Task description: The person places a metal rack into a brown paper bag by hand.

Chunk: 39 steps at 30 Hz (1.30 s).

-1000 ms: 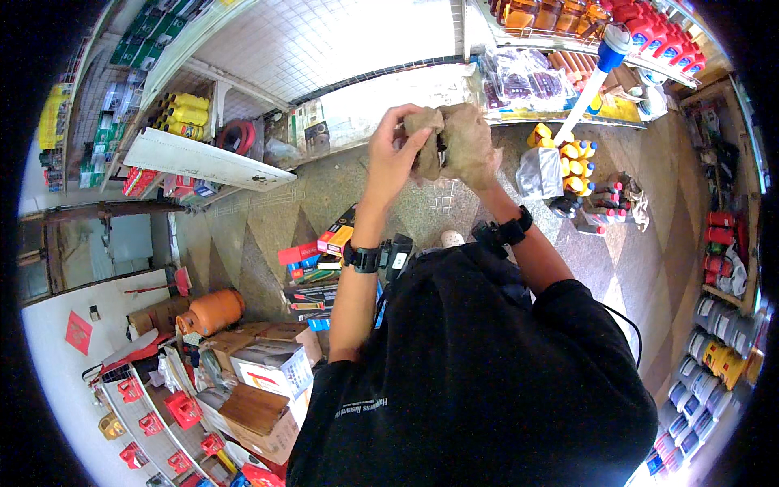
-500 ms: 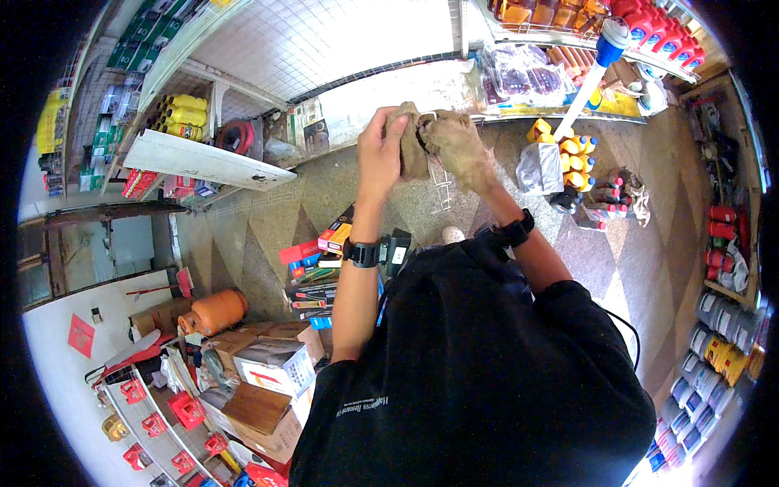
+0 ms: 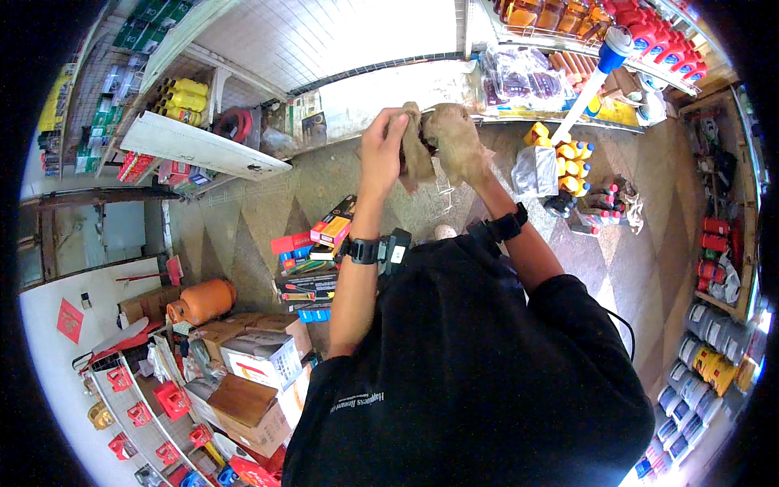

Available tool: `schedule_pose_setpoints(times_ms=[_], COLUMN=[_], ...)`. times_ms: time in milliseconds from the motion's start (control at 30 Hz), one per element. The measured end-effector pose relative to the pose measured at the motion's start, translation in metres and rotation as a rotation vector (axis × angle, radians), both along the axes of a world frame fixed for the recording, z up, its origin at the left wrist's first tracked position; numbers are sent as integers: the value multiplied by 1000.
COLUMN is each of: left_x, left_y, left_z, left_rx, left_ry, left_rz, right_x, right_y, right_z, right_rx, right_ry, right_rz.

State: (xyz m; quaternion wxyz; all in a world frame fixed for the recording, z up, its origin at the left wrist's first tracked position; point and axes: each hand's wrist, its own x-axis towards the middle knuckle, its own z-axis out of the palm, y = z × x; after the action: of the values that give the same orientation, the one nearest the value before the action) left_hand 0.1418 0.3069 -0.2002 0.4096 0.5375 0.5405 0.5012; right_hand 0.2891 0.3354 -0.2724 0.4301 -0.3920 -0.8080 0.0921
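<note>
My left hand (image 3: 383, 151) is closed on a dirty brown cloth (image 3: 415, 146), with its thumb pressed on the top edge, above the white shelf front. Just to its right, my right hand (image 3: 458, 146) is covered by brown cloth of the same kind, so its fingers are hidden. A dark gap shows between the two bunches of cloth. Below them a pale wire-like piece (image 3: 444, 188) shows against the tiled floor; I cannot make out what it is. Black bands sit on both my wrists.
Around me are shelves with yellow cans (image 3: 182, 101) and red jugs (image 3: 645, 36), yellow bottles (image 3: 574, 166) beside a white pole (image 3: 580, 105), colourful boxes (image 3: 331, 230) on the floor, cardboard boxes (image 3: 251, 406), an orange gas cylinder (image 3: 203, 302) and stacked buckets (image 3: 714, 365) at right.
The cloth has shifted and opened a gap between my hands over the last second. My left hand has turned more upright, and the view has shifted slightly.
</note>
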Motion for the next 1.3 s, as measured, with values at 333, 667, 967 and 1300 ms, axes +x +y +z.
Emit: schedule_pose_setpoints(times_ms=[333,667,967,1300], left_x=[-9,-8,-30,-69], left_y=[-15,-36,-41,-36], left_z=[0,-36,-34,-19], left_rx=[43,94,233,142], left_ry=[-88,89,102,37], left_rz=[8,36,-77,-223], right_x=[-15,-6,-18,-52], right_y=[-5,-32,-46,-56], right_z=[-1,-34,-10,5], right_rx=[-14,-189,-454,-358], right_ry=[-41,-166,166,-25], right_rz=[29,-56,31,-245])
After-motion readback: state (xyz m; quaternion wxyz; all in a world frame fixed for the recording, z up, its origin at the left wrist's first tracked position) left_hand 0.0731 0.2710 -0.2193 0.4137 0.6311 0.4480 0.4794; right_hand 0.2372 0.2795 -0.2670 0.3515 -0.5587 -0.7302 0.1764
